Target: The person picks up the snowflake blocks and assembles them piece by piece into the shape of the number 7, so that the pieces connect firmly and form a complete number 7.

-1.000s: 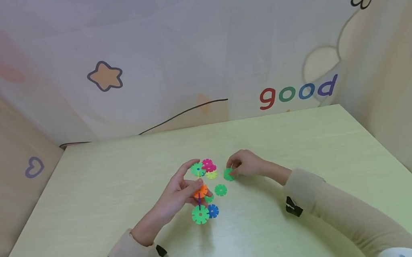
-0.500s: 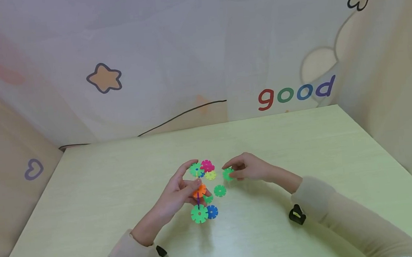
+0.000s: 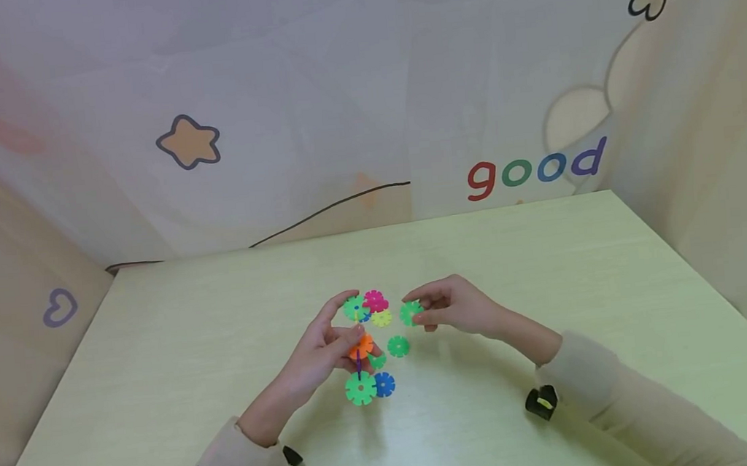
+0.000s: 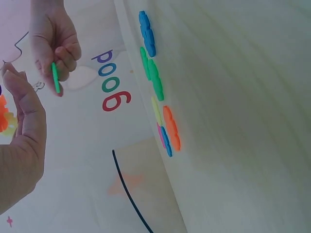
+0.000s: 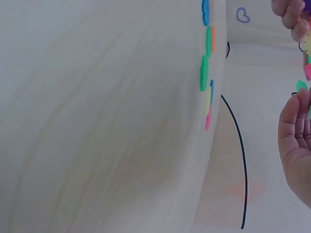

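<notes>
My left hand [image 3: 311,362] grips a chain of joined, notched plastic snowflake discs above the table. A green disc [image 3: 360,388] forms its near end, with a purple disc [image 3: 359,366] edge-on beside it. Another green disc [image 3: 354,307] is at the far end by the fingertips, and the fingers hide part of the chain. My right hand [image 3: 465,306] pinches a single green disc [image 3: 410,313] between thumb and fingers, off the table and apart from the chain. In the left wrist view this green disc [image 4: 55,77] appears edge-on.
Loose discs lie on the table around and below the chain: a green disc [image 3: 398,346], a blue disc [image 3: 386,384], a yellow disc [image 3: 382,319] and an orange disc [image 4: 171,128] among them. A printed cloth [image 3: 311,106] hangs behind the table's far edge.
My right hand has lifted the green disc from among the loose discs and turned it to face the camera more. My left hand keeps its hold on the chain, nearly still.
</notes>
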The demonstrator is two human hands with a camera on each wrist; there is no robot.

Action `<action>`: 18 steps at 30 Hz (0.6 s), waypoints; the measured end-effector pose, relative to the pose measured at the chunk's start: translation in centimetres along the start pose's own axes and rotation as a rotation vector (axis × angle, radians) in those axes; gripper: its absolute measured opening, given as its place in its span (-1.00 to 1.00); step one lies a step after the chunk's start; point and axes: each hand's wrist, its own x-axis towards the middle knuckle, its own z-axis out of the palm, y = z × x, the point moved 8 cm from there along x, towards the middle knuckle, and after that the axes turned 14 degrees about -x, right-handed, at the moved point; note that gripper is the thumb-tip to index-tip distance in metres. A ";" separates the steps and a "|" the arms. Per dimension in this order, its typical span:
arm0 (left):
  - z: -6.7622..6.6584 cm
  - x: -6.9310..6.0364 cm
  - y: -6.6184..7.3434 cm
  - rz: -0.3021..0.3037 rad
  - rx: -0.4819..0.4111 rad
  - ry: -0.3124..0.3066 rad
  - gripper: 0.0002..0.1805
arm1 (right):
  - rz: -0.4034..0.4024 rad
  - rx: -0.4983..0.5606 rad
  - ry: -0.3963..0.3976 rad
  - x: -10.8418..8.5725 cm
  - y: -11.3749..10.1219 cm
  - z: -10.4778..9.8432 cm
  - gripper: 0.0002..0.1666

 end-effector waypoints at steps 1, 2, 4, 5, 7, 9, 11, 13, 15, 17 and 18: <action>0.0 0.0 -0.1 0.000 0.000 -0.002 -0.39 | -0.003 0.013 0.009 -0.1 -0.1 -0.1 -0.56; 0.0 0.1 -0.1 0.000 -0.001 -0.005 -0.39 | -0.004 0.024 0.018 -0.2 -0.3 -0.2 -0.56; 0.0 0.1 -0.2 0.000 -0.001 -0.007 -0.39 | -0.008 0.049 0.034 -0.5 -0.5 -0.3 -0.57; 0.0 0.1 -0.2 0.001 0.000 -0.007 -0.39 | -0.011 0.064 0.041 -0.6 -0.7 -0.3 -0.57; 0.0 0.0 -0.2 0.004 0.000 -0.010 -0.39 | -0.012 0.095 0.055 -0.8 -1.0 -0.4 -0.56; 0.1 0.0 -0.2 0.010 -0.001 -0.015 -0.40 | -0.011 0.122 0.067 -1.0 -1.2 -0.4 -0.56; 0.2 0.0 -0.2 0.019 -0.002 -0.024 -0.40 | -0.008 0.144 0.081 -1.2 -1.4 -0.5 -0.55; 0.4 -0.1 -0.1 0.031 -0.002 -0.039 -0.40 | -0.004 0.158 0.098 -1.3 -1.6 -0.5 -0.56; 0.6 -0.1 0.0 0.039 -0.002 -0.050 -0.40 | -0.004 0.168 0.120 -1.5 -1.8 -0.6 -0.57; 0.7 -0.1 0.0 0.045 -0.001 -0.057 -0.39 | -0.003 0.179 0.145 -1.6 -1.9 -0.6 -0.58; 0.7 -0.1 -0.1 0.047 -0.001 -0.057 -0.39 | 0.000 0.187 0.158 -1.6 -2.0 -0.6 -0.59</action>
